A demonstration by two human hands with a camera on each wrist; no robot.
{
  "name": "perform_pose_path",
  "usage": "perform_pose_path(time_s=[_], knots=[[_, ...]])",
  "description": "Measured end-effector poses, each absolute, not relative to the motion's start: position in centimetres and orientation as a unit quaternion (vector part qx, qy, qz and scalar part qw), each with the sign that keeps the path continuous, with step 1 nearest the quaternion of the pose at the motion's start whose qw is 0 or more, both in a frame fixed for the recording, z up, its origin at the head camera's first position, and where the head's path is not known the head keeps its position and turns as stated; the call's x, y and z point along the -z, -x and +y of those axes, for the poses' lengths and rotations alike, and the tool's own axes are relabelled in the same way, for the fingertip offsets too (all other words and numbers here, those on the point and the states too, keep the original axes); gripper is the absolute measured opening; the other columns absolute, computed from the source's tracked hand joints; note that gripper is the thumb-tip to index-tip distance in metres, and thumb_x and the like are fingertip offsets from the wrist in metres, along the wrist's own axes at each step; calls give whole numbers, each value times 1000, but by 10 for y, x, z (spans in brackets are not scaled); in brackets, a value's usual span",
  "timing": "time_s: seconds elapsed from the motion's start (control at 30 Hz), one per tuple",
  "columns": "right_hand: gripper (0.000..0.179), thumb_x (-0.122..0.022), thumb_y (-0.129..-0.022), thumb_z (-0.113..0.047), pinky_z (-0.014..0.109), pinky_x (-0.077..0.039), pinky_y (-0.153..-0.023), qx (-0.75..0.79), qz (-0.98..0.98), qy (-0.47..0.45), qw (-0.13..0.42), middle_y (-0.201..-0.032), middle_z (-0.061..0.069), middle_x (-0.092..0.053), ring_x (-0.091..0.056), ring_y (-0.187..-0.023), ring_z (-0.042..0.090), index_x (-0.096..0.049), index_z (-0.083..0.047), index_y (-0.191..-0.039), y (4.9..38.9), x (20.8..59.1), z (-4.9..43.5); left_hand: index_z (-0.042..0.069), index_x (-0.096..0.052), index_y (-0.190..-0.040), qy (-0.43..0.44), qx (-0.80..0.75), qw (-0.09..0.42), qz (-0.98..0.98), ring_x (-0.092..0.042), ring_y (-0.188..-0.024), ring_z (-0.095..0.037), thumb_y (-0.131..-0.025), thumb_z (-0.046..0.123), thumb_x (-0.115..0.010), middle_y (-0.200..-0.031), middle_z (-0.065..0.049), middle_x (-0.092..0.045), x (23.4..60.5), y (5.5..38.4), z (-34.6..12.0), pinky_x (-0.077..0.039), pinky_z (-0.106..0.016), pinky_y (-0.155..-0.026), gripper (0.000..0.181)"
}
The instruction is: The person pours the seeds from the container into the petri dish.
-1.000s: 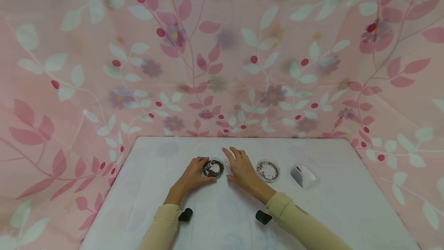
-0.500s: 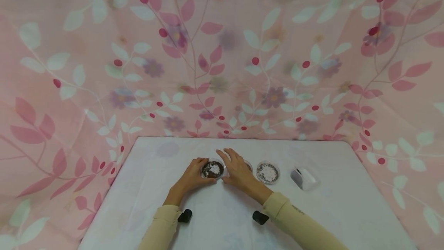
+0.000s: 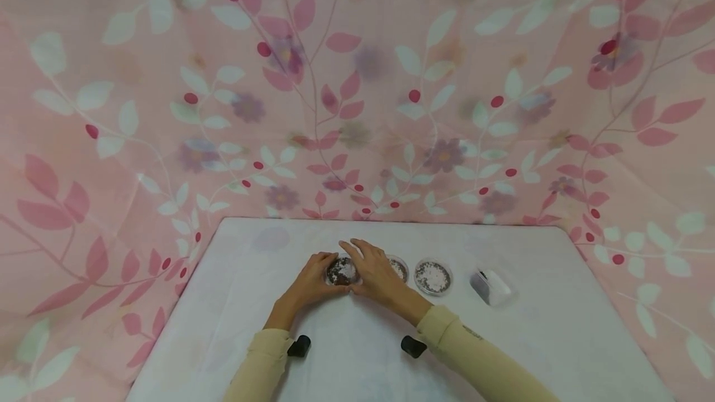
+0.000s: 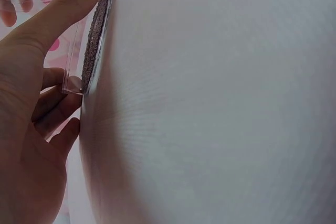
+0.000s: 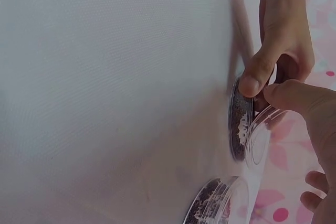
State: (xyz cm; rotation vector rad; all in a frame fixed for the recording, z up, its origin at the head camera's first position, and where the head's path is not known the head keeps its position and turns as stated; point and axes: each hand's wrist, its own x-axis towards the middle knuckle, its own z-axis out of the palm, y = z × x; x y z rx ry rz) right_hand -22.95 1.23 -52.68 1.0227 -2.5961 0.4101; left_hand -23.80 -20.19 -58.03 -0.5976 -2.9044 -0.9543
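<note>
A round clear petri dish (image 3: 339, 273) with dark grains and white bits stands on the white table, and my left hand (image 3: 311, 279) grips its side. In the left wrist view that dish (image 4: 96, 40) appears edge-on, the left thumb at its rim. My right hand (image 3: 375, 275) pinches a clear round lid (image 5: 258, 142), tilted against the dish's edge in the right wrist view. Thumbs of both hands meet close together at the near side. Behind the right hand a second petri dish (image 3: 399, 268) is partly hidden.
A third petri dish (image 3: 432, 276), covered in white bits, stands to the right. Further right lies a clear plastic container (image 3: 491, 287) with something dark in it. Pink floral cloth (image 3: 357, 110) hangs behind the table's far edge.
My right hand has moved left with the lid, from beside the left dish to over its right part. The second dish has come into view behind that hand. The left hand stays put.
</note>
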Motion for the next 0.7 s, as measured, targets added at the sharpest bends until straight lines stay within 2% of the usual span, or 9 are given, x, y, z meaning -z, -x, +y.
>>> perform_pose_path(time_s=[0.13, 0.3, 0.4, 0.7], knots=[[106, -86, -70, -47, 50, -48, -101, -129, -908, -365, 163, -147, 14, -46, -51, -130, 30, -28, -17, -154, 232, 527, 10, 3, -48, -144, 203, 301, 21, -931, -49, -130, -32, -73, 56, -81, -137, -14, -54, 577, 238, -202, -44, -50, -107, 94], [89, -80, -73, -56, 49, -48, -101, -136, -902, -376, 166, -147, 15, -48, -51, -130, 29, -43, -12, -141, 235, 528, 6, 2, -49, -143, 216, 294, 27, -931, -50, -127, -32, -75, 47, -82, -136, -15, -55, 576, 237, -202, -44, -50, -106, 88], [82, -79, -74, -57, 48, -49, -99, -137, -902, -378, 160, -148, 14, -47, -50, -130, 28, -47, -13, -136, 235, 530, 3, 3, -49, -143, 221, 296, 27, -929, -50, -126, -31, -76, 45, -82, -134, -14, -55, 575, 236, -202, -45, -50, -105, 86], [83, -80, -75, -54, 50, -49, -97, -141, -903, -380, 144, -147, 12, -47, -48, -131, 28, -46, -20, -143, 235, 532, -2, 1, -52, -140, 241, 295, 42, -924, -51, -125, -34, -75, 41, -84, -134, -16, -56, 573, 234, -206, -44, -52, -105, 83]])
